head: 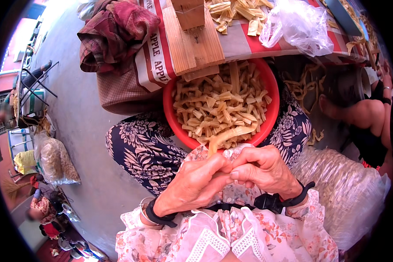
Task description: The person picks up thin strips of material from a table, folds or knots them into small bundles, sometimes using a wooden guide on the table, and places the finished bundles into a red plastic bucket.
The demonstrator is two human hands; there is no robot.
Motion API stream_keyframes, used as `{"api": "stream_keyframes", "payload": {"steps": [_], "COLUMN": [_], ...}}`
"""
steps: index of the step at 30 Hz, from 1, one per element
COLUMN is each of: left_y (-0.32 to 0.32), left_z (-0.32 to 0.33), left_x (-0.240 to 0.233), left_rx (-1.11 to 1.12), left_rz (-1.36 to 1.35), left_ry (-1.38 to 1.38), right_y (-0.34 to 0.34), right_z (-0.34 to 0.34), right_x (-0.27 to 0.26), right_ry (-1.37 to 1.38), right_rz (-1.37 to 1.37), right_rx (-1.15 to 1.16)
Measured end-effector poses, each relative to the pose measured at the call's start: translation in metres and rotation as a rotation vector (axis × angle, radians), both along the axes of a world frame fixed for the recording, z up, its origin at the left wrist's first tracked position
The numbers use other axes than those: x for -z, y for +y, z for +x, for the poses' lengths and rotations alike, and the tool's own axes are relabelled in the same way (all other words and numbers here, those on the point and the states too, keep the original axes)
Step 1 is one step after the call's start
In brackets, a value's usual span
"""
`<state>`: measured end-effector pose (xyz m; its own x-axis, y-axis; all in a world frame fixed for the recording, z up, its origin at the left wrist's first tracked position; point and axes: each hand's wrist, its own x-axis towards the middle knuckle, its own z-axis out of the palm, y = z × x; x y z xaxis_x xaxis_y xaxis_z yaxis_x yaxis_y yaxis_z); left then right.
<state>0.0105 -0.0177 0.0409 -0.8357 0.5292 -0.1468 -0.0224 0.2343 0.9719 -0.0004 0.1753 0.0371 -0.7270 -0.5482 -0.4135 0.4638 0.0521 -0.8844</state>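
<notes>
A long, pale yellow fibrous strip (pixel 231 133) runs from my hands out over a red plastic basin (pixel 275 101). My left hand (pixel 196 183) grips its near end between thumb and fingers. The fingers of my right hand (pixel 263 168) are pinched together against the left fingertips, apparently on the same end, which the fingers mostly hide. Both hands are just nearer to me than the basin's rim, over my lap. Inside the basin is a heap of short, folded or knotted yellow pieces (pixel 216 104), with the strip's far part lying across them.
A wooden block stand (pixel 193 46) overhangs the basin's far side. On the cloth-covered bench (pixel 239 41) lie loose strips (pixel 227 14), a plastic bag (pixel 294 26) and a bundled plaid cloth (pixel 114 36). A large filled plastic sack (pixel 340 193) stands at right, near another person's leg (pixel 360 116).
</notes>
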Motion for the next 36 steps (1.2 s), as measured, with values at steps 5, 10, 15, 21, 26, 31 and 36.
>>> {"api": "stream_keyframes", "payload": {"steps": [5,10,15,21,26,31,36], "left_y": [-0.015,-0.015,-0.015,-0.009,0.001,0.018,0.017], "left_z": [0.019,-0.001,0.009,0.012,0.031,0.025,0.019], "left_x": [0.004,-0.009,-0.019,-0.024,0.006,0.022,0.029], "left_rx": [-0.003,0.0,-0.026,0.002,-0.3,-0.484,-0.306], "left_rz": [-0.032,-0.001,0.214,0.133,0.069,0.029,0.271], "left_ry": [0.018,0.171,0.165,0.177,0.105,-0.298,-0.646], "right_y": [0.007,0.006,0.032,0.031,0.027,0.005,-0.02], "right_z": [0.019,0.017,0.021,0.021,0.018,0.014,0.014], "right_x": [0.006,0.009,-0.035,-0.025,0.001,0.006,0.027], "right_ry": [-0.285,-0.448,-0.282,-0.445,-0.49,-0.106,0.964], "right_rz": [-0.043,-0.279,-0.563,-0.916,-0.886,-0.412,0.36], "right_rx": [0.001,-0.126,0.281,0.458,0.551,0.562,0.12]}}
